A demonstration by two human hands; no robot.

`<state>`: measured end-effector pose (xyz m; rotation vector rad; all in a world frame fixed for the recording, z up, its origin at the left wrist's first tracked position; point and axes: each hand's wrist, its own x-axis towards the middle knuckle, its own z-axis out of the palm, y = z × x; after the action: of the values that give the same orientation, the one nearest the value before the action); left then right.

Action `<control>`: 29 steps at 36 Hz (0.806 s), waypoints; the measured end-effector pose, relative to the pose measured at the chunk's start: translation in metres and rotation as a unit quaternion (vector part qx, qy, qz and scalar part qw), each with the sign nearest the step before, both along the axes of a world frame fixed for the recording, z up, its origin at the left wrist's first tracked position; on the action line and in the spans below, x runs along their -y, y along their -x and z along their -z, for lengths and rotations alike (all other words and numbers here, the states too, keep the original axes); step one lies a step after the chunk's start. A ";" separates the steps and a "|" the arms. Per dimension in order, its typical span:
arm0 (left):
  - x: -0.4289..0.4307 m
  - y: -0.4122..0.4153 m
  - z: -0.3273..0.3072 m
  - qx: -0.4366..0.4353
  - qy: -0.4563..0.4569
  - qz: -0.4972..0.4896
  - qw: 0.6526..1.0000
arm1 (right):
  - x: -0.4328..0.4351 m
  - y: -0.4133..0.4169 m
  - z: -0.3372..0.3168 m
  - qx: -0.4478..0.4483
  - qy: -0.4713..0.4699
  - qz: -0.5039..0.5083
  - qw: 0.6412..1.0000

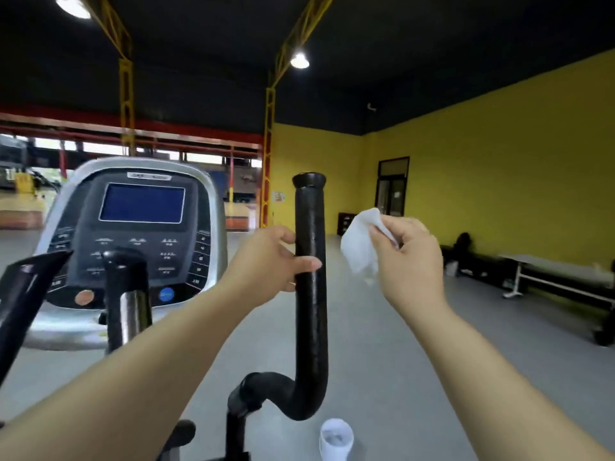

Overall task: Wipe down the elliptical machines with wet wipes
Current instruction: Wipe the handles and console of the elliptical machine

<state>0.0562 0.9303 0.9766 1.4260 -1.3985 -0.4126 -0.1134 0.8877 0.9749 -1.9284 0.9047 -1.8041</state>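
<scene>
Worn on the head, one wide-angle view. Looks forward and a little down, out along both forearms. Sits close to the elliptical: handlebar (311, 311) upright at centre, within arm's reach, with the left hand (263, 264) gripping it and the right hand (411, 261) just beside, pinching a wet wipe (357, 247). Catches the console (139, 234) near on the left, facing the lens. Reaches well past these to the yellow wall (499, 178), the dark ceiling (366, 44) and the grey floor (399, 361). Takes in a white tub (336, 439) low at the bottom edge.
</scene>
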 end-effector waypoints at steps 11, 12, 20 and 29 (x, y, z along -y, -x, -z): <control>0.000 -0.007 -0.005 -0.011 -0.028 0.026 0.999 | 0.009 -0.021 -0.049 -0.017 -0.025 0.046 0.998; -0.001 -0.007 -0.006 -0.004 -0.031 0.028 0.999 | 0.010 -0.025 -0.056 -0.023 -0.017 0.049 0.998; 0.000 -0.009 -0.004 0.015 -0.030 0.028 0.999 | 0.014 -0.047 -0.093 -0.189 0.011 -0.055 0.980; 0.004 -0.011 -0.005 0.020 -0.035 0.028 0.999 | 0.031 -0.054 -0.103 -0.286 -0.028 -0.105 0.952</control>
<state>0.0672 0.9260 0.9811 1.4613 -1.4721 -0.4766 -0.0598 0.8571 1.0779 -2.4505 0.8580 -1.0982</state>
